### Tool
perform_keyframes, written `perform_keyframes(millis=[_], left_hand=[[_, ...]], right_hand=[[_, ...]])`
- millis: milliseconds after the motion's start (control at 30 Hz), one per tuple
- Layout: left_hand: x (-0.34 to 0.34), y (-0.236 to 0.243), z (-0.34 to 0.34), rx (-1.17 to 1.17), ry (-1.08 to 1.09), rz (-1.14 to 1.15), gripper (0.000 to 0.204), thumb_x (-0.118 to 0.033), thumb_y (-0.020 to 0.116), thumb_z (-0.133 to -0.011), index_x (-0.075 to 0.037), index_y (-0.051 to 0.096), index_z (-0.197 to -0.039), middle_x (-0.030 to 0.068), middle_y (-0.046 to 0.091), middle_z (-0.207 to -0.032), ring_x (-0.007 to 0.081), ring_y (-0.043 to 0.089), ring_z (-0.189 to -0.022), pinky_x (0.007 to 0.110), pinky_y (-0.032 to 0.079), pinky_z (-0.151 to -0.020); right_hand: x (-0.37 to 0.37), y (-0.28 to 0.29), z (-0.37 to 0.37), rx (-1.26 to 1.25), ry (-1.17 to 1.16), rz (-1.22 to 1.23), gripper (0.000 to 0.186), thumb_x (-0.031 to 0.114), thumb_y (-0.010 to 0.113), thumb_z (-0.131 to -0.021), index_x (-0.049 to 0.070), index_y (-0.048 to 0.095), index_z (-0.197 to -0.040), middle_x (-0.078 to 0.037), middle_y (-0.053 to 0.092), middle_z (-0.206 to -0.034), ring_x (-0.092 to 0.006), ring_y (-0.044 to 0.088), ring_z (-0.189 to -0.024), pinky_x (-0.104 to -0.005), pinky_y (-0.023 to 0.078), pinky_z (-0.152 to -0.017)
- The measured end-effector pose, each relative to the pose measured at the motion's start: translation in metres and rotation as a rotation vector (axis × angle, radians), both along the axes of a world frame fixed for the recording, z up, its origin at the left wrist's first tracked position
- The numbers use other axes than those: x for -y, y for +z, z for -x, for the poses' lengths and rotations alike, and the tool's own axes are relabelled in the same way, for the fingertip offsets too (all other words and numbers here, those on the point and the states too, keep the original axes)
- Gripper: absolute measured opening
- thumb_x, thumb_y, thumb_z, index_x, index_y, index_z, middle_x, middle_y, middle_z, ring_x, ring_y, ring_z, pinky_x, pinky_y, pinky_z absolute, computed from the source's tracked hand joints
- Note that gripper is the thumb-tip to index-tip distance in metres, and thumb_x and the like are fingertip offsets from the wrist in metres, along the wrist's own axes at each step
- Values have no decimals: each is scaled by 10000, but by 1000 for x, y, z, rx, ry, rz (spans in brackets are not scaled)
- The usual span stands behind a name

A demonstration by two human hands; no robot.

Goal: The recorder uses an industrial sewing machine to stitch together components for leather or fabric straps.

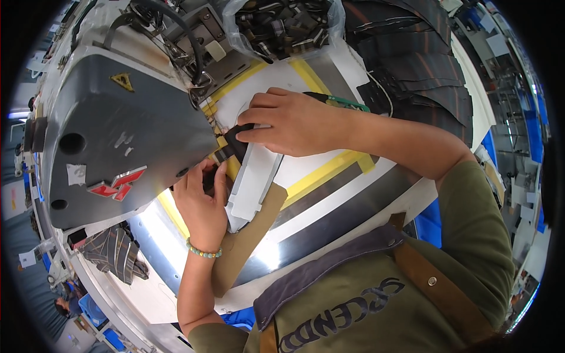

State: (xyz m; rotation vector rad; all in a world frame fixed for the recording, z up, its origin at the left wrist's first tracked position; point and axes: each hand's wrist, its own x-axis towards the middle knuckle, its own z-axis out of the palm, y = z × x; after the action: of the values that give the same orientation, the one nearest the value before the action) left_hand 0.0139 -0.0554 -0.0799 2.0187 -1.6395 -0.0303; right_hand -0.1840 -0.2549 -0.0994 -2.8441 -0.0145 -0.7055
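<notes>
A grey industrial sewing machine head (pixel 147 141) fills the left side, with its needle area at its right end. Beside that end, my left hand (pixel 203 206) curls thumb and fingers around a small plaid fabric piece (pixel 221 154), partly hidden by the machine. From the right, my right hand (pixel 288 120) pinches a dark fabric piece (pixel 236 141) close to the needle area. Under its fingers runs a long white-grey plastic guide or tray (pixel 253 182). Green-handled thread snips (pixel 350 105) poke out behind the right hand; whether it holds them is hidden.
A clear plastic bag (pixel 282 29) of small dark fabric pieces stands at the back. Stacked dark striped fabric panels (pixel 418 65) lie at the far right. Brown cardboard (pixel 253 247) rests under the tray. Yellow tape (pixel 318 182) marks the worktop. Plaid fabric (pixel 115 256) sits lower left.
</notes>
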Motion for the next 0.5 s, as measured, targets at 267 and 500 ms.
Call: perform_keyframes(millis=[267,500], left_hand=[[-9,-4,-17,375,62,-43,278,-104,726,-1021,-4,686,-1277,163,712,-1200,394,637,-1097,487,502,-938],[-8,-14,-31,280,93,-65,165,-125,696,-1044,13,722,-1132,198,719,-1020,418,667,-963,510,515,-855]], right_hand=[[-7,2,-6,25,-170,-30,210,174,774,-882,90,742,-1072,-62,679,-1118,-269,681,-1027,-404,582,-876],[-2,-3,-13,-12,-136,-29,206,139,749,-876,77,684,-1061,-51,673,-942,-271,696,-907,-399,596,-829]])
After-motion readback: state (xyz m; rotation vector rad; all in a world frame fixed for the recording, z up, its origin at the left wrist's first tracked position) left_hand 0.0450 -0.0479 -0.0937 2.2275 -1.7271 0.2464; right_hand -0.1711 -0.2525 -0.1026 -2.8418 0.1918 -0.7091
